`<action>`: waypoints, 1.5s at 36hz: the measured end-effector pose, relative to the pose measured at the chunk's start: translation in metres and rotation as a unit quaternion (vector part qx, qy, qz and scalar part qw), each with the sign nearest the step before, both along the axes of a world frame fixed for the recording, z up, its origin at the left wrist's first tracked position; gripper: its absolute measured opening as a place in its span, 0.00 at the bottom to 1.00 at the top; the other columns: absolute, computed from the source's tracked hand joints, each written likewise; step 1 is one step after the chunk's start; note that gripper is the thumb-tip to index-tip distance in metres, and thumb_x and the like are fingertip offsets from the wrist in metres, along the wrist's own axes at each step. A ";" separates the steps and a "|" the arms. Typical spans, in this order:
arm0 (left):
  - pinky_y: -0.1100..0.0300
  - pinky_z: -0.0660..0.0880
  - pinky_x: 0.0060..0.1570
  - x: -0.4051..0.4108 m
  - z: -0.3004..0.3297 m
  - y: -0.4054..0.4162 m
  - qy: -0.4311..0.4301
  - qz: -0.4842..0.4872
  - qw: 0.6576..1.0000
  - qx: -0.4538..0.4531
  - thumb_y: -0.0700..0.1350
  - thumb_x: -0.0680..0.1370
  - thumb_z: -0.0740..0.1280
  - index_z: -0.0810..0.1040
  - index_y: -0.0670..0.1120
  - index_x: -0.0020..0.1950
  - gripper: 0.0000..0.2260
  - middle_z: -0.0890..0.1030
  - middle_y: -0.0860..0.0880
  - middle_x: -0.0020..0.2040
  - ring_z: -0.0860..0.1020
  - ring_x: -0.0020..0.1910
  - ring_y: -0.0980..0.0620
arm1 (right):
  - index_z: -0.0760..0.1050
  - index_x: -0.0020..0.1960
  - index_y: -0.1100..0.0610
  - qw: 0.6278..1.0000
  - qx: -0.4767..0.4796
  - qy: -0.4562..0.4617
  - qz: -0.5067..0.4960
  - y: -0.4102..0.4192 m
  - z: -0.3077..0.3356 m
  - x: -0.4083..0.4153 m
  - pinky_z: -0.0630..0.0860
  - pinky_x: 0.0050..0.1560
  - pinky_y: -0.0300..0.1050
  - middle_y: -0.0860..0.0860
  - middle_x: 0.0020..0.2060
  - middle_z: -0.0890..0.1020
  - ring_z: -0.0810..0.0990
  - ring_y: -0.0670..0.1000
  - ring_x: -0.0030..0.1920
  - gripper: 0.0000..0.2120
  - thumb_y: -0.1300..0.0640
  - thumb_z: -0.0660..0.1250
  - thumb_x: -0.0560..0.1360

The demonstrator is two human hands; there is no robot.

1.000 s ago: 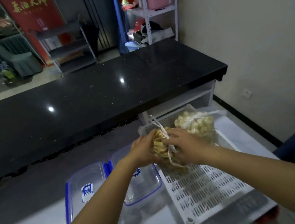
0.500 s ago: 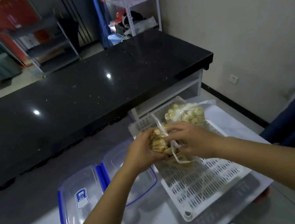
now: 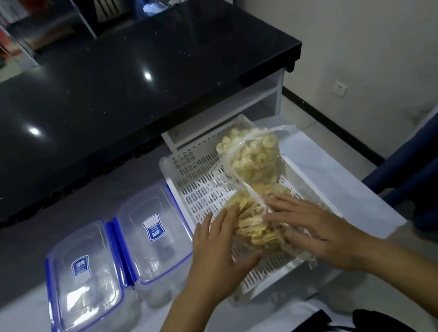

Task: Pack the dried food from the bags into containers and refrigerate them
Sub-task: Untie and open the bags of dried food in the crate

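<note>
A clear bag of yellow dried strips [image 3: 251, 224] lies in the white slotted basket [image 3: 194, 177]. My left hand [image 3: 218, 250] presses its left side and my right hand [image 3: 313, 225] rests on its right side, fingers spread over the plastic. Behind it in the same basket stands a second tied bag of pale dried pieces [image 3: 250, 155]. Two clear containers with blue-clipped lids sit side by side on the white table to the left: the nearer-left container [image 3: 81, 278] and the right container [image 3: 154, 231], both shut.
A long black counter [image 3: 115, 76] runs across behind the table. A white wall with a socket [image 3: 340, 89] is to the right, and a dark blue chair or fabric [image 3: 437, 163] stands at the right edge. Shelving stands at the back.
The bag of yellow strips has gone from held up above the basket to lying down in it. Both hands now lie flatter on it, and my view has tilted downward.
</note>
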State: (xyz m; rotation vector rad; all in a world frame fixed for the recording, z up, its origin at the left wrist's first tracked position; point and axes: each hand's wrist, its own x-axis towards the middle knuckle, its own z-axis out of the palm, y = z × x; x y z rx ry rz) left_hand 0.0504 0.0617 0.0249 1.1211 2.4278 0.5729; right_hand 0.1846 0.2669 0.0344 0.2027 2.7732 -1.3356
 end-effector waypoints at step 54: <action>0.54 0.78 0.51 0.037 0.022 0.045 0.147 0.069 0.978 0.132 0.43 0.75 0.74 0.84 0.47 0.59 0.13 0.83 0.49 0.55 0.78 0.55 0.49 | 0.81 0.61 0.40 0.995 -0.003 -0.019 0.099 0.053 0.000 -0.046 0.71 0.65 0.42 0.39 0.71 0.71 0.72 0.44 0.66 0.14 0.54 0.69 0.78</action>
